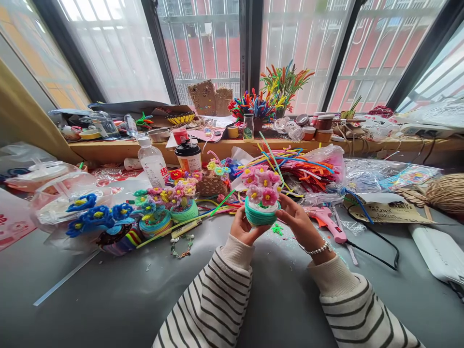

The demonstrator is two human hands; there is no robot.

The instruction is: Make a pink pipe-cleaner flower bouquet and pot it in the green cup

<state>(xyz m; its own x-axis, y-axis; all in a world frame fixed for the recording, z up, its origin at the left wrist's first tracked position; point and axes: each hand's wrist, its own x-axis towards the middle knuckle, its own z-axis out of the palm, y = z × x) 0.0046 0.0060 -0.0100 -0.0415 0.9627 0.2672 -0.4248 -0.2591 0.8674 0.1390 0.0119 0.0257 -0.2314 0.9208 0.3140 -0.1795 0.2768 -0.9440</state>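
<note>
A small flower pot (pixel 259 216) wrapped in turquoise and green pipe cleaner is held upright between my two hands above the grey table. Pink fuzzy flowers (pixel 261 184) with yellow centres rise from its white top. My left hand (pixel 246 231) cups the pot from the left and below, fingers closed round it. From the right, my right hand (pixel 299 224) grips its side and rim, the thumb against the turquoise wrap; some fingertips are hidden behind the pot and flowers. Small green scraps (pixel 277 229) lie on the table behind and between the hands.
A pink glue gun (pixel 328 223) with a black cord lies right of my hands. Finished flower pots (pixel 155 223), a bracelet (pixel 182 246), a bottle (pixel 151 162) and a lidded cup (pixel 188 155) stand or lie left. Loose pipe cleaners (pixel 308 166) pile up behind; a white power bank-like block (pixel 438 253) sits far right.
</note>
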